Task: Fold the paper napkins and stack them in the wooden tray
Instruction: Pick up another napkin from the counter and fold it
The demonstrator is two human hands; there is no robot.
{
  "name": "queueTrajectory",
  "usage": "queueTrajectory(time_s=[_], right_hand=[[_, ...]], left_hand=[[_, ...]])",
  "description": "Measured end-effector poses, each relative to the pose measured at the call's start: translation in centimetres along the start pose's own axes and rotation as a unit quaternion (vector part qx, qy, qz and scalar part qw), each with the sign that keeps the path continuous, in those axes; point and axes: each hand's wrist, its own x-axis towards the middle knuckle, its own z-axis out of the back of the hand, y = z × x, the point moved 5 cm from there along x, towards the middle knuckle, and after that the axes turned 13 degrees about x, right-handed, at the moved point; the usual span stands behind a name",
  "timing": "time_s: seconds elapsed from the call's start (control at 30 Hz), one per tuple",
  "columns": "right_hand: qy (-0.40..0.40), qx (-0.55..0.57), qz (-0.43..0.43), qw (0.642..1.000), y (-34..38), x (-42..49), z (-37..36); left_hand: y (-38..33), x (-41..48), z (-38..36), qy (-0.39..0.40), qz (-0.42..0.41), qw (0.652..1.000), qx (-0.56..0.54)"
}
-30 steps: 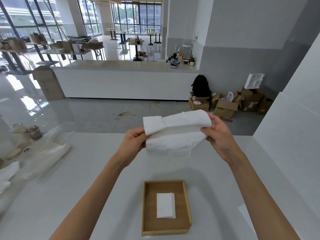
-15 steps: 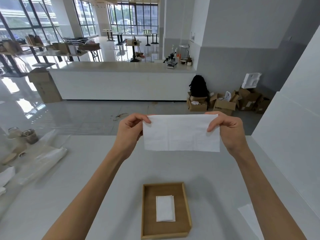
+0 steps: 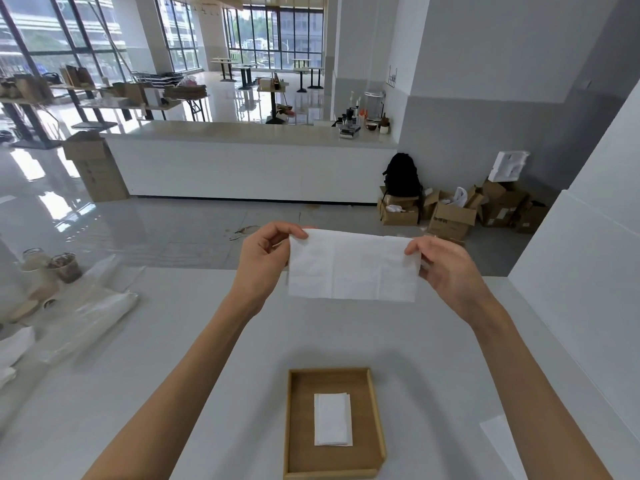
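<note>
I hold a white paper napkin (image 3: 353,266) stretched flat in the air above the white table, folded to a wide rectangle. My left hand (image 3: 266,258) pinches its upper left corner and my right hand (image 3: 446,268) pinches its upper right corner. Below, near the table's front edge, sits the wooden tray (image 3: 294,420). A small folded napkin (image 3: 332,419) lies flat inside it, near the middle.
Plastic bags (image 3: 90,313) and cups (image 3: 64,266) lie at the table's left side, with more white napkins (image 3: 14,344) at the far left edge. Another white sheet (image 3: 502,438) lies at the right front. A white wall (image 3: 581,271) rises on the right.
One second ago the napkin was bunched and half folded between my hands. It is now pulled flat into a wide rectangle, held by its top corners.
</note>
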Motion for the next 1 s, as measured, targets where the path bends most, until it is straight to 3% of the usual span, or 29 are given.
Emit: queueTrajectory(time_s=[0.1, 0.23, 0.37, 0.47, 0.6, 0.7, 0.77, 0.83, 0.93, 1.0], right_hand=[[-0.053, -0.101, 0.056, 0.992, -0.1, 0.1, -0.1], [-0.057, -0.135, 0.097, 0.985, 0.4, 0.3, -0.2], [-0.050, -0.128, 0.083, 0.987, 0.5, 0.4, -0.7], [-0.058, -0.136, 0.067, 0.987, 0.6, 0.2, -0.8], [-0.048, -0.141, 0.048, 0.988, 0.5, -0.2, -1.4], [0.011, -0.234, 0.030, 0.972, 1.1, 0.0, -3.1], [0.082, -0.294, -0.001, 0.952, 1.5, 0.2, -4.5], [0.140, -0.336, -0.025, 0.931, 1.9, 0.4, -5.7], [0.179, -0.383, -0.029, 0.906, 2.8, 0.8, -6.7], [0.171, -0.372, -0.014, 0.912, 3.5, 1.0, -6.7]], left_hand=[[0.6, -0.2, 0.2, 0.006, 0.015, 1.000, -0.003], [1.4, -0.4, 0.5, 0.027, 0.060, 0.994, -0.084], [1.3, -0.5, 0.4, 0.001, 0.050, 0.998, -0.033], [1.0, -0.5, 0.3, -0.018, 0.041, 0.997, -0.061], [1.1, -0.6, -0.4, 0.008, 0.037, 0.998, -0.044], [1.6, -1.4, -3.3, 0.116, 0.025, 0.992, 0.049], [2.0, -2.5, -5.9, 0.217, 0.007, 0.969, 0.120], [2.1, -3.7, -7.7, 0.278, 0.003, 0.952, 0.127], [2.5, -4.4, -8.4, 0.269, 0.042, 0.960, 0.061], [2.5, -4.5, -8.1, 0.231, 0.067, 0.970, 0.021]])
